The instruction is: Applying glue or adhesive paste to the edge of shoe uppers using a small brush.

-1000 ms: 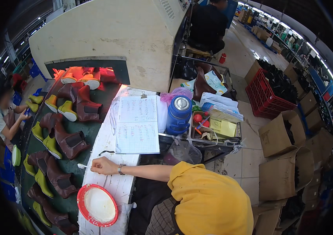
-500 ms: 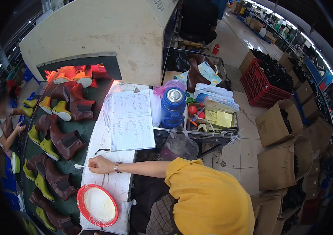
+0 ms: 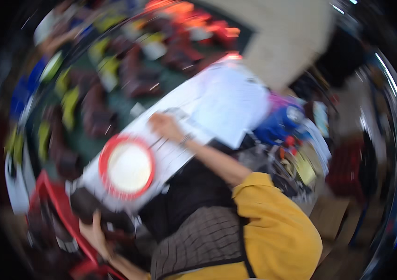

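The picture is smeared by motion. At the lower left, my left hand (image 3: 94, 238) is closed on a dark brown boot (image 3: 86, 205), beside the near end of the white bench. My right hand (image 3: 166, 127) hovers over the bench with its fingers curled together. At its fingertips shows the white head of a small brush (image 3: 137, 110), pointing toward the green conveyor. Between my hands stands a red-rimmed bowl (image 3: 103, 166) with white, creamy stuff in it.
Several brown boots and yellow-green shoe pieces (image 3: 70, 108) lie on the green conveyor (image 3: 126, 109). An open notebook (image 3: 228, 105) and a blue flask (image 3: 277, 123) are at the right. A red crate (image 3: 70, 219) with dark boots stands lower left. Another person's arm (image 3: 60, 39) shows far left.
The view has swung left and down, bringing my left hand with the boot and the red crate into sight. My right hand still has the brush, near the bowl.
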The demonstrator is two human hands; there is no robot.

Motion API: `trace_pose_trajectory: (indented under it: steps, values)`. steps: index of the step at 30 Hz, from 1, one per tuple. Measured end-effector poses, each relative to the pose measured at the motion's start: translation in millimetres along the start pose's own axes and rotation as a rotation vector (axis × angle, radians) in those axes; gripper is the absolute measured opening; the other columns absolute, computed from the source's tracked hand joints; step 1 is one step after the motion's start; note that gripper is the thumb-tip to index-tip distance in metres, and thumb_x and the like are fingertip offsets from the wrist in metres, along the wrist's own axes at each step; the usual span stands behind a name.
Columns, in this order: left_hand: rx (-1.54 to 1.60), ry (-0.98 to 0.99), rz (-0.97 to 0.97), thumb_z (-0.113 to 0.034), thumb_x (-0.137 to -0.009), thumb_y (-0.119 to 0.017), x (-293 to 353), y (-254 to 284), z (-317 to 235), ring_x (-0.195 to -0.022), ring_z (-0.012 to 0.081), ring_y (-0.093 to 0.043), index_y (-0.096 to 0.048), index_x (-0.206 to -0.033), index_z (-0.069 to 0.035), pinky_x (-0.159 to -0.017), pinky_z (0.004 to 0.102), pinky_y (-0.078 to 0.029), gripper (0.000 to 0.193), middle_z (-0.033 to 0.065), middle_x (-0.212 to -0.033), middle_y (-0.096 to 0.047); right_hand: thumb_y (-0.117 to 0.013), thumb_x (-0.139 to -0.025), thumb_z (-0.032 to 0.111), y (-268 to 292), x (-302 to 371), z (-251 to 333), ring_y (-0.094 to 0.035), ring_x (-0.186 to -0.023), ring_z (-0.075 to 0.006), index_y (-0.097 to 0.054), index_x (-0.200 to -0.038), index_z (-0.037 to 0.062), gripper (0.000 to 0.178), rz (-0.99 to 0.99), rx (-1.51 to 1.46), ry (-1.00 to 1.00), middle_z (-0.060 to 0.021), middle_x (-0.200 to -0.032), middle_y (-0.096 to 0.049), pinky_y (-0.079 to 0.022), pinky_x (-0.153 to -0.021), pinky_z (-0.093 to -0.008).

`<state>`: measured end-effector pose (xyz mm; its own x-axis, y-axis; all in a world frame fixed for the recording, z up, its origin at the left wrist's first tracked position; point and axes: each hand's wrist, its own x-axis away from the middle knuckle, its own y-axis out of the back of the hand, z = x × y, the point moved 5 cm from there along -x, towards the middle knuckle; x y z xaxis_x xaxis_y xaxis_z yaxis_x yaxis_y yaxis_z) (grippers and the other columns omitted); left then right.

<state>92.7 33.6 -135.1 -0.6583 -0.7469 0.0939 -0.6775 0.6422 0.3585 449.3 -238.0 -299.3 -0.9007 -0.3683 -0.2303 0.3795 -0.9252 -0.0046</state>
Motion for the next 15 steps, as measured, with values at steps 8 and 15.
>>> trace_pose_trajectory:
  steps: [8,15]
  values:
    - [0.044,0.049,0.032,-0.004,-0.085,-0.078,32,22,-7,-0.095,0.0135,-0.068,-0.070,-0.114,0.004,-0.088,0.0301,-0.054,0.030,0.0063,-0.106,-0.075,-0.076,-0.090,0.023,-45,10,162,-0.068,-0.077,-0.0246,-0.080,-0.098,0.0116,0.015,0.391,0.639,0.221,-0.0077,-0.085,-0.068,-0.052,-0.066,-0.0346]
    - [0.051,0.152,0.225,-0.005,-0.083,-0.082,24,-12,-41,-0.094,0.0116,-0.068,-0.071,-0.115,0.006,-0.085,0.0291,-0.055,0.036,0.0065,-0.105,-0.076,-0.078,-0.087,0.028,-77,21,165,-0.067,-0.071,-0.0205,-0.080,-0.093,0.0133,0.016,0.557,1.169,0.640,-0.0015,-0.088,-0.070,-0.051,-0.060,-0.0326]
